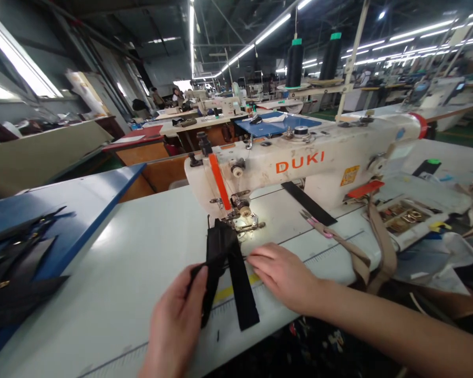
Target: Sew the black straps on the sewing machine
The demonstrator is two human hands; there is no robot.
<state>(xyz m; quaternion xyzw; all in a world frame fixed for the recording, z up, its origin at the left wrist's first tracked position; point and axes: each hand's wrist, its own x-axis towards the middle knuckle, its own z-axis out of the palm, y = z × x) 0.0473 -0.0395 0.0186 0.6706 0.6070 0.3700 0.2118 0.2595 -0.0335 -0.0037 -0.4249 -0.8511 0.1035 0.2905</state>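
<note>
Scissors (316, 224), 2 thread cones (295, 64) beyond right hand (281, 275).

The long, flat black strap (243, 294) at lower centre looks like matt woven cloth. The flat, pale green worktop (142, 252) is smooth and slightly glossy. The bulky white sewing machine (299, 147) seems of painted metal, smooth but stained.
</note>
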